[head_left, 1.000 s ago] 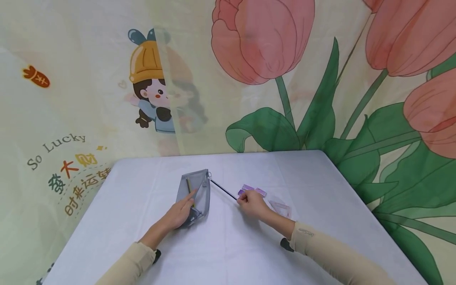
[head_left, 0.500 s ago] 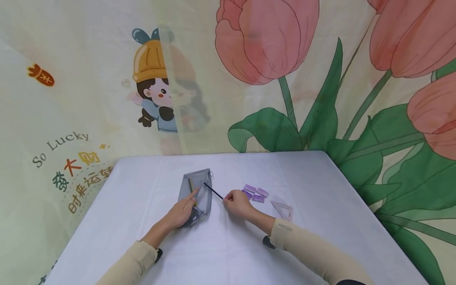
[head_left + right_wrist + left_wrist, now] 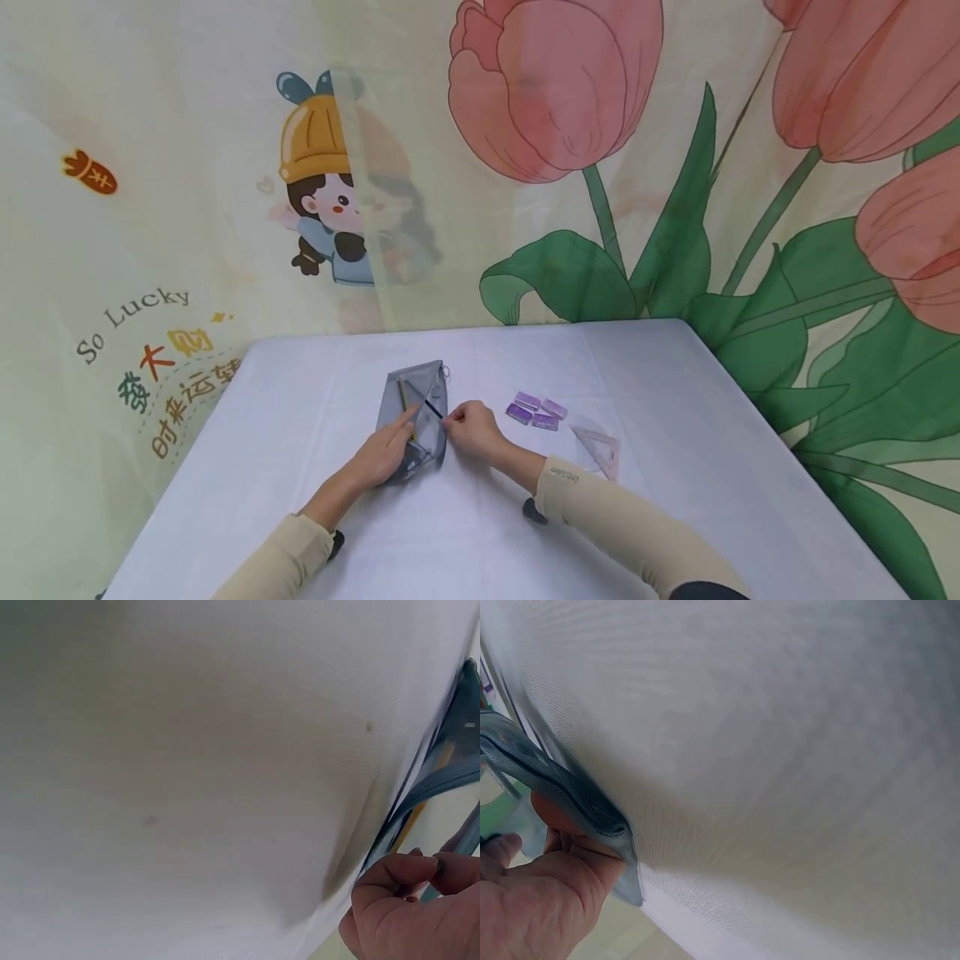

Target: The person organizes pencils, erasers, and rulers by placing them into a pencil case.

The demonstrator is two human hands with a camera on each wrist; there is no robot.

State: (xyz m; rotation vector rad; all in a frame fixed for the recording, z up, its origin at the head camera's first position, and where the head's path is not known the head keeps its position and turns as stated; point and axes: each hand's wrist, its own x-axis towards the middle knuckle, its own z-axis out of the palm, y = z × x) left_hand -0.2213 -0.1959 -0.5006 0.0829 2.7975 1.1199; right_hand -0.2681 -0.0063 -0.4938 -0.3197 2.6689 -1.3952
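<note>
A grey see-through mesh pencil case [image 3: 392, 406] lies on the white table, its zip side turned to the right. My left hand [image 3: 382, 454] grips its near left part, thumb and fingers at the edge in the left wrist view, with the index finger stretched over the top. Inside shows a yellow pencil [image 3: 403, 392]. My right hand [image 3: 472, 429] is at the case's right edge and pinches a thin black pencil-like stick [image 3: 433, 408], whose far end reaches over the case opening. In the right wrist view, the right thumb and fingers [image 3: 431, 874] close together beside the case rim [image 3: 442, 778].
Several small purple rectangular blocks [image 3: 545, 422] lie right of my right hand. Beyond them rests a clear set square [image 3: 609, 450]. The white-covered table [image 3: 637, 367] ends at a printed tulip curtain [image 3: 555, 275].
My right hand has moved left with the black stick, bringing its tip from beside the case to over the opening. The purple blocks and set square are now uncovered. My left hand stays put.
</note>
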